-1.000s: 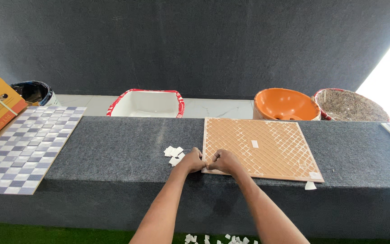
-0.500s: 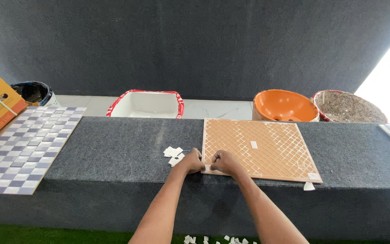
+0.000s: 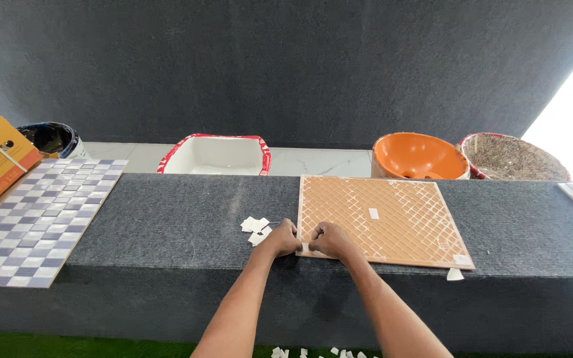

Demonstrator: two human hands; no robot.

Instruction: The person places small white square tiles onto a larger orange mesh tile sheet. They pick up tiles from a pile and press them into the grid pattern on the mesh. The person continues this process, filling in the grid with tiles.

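Nothing has shifted: left hand (image 3: pixel 282 240) and right hand (image 3: pixel 328 240) stay pinched together, seemingly on a white piece, at the orange tile (image 3: pixel 392 219)'s seven-o'clock corner; a slip could drop it.

Bare forearms, no sleeves, both hands (image 3: pixel 306 240).

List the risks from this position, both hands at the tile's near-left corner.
1. The orange tile lies near the counter's front edge; a push from the left hand or right hand might slide it off.
2. Loose white pieces beside the hands could get swept to the floor.
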